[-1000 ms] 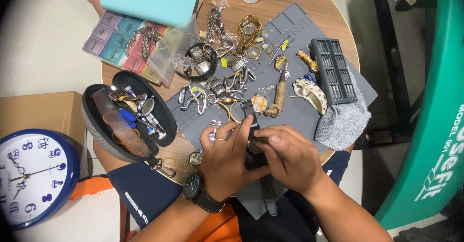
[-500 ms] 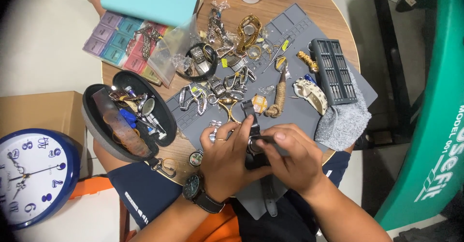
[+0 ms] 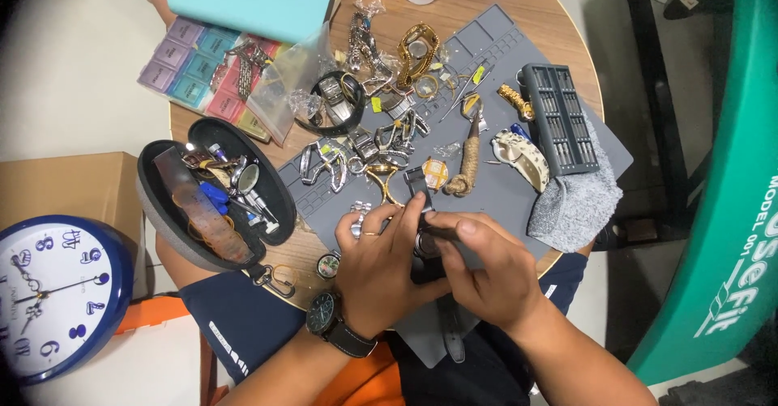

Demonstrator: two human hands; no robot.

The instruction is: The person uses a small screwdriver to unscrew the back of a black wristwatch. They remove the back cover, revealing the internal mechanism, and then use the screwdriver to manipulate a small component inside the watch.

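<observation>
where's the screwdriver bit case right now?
In the head view, the dark bit case lies on the right side of the grey work mat, its near end over the grey cloth, just right of the cream watch strap.

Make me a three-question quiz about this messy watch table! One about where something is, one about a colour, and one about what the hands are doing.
1. Where is the wall clock?
A. On the round table
B. Down at the left, off the table
C. Inside the oval case

2. What colour is the work mat?
A. Grey
B. Red
C. Yellow

3. What are the two hands doing?
A. Resting flat, apart
B. Both inside the oval case
C. Close together around a small watch

Answers:
1 B: the blue-rimmed clock lies beside the cardboard box, below the table edge.
2 A: the mat under the watch parts is grey.
3 C: the left hand and right hand meet over the small watch.
</observation>
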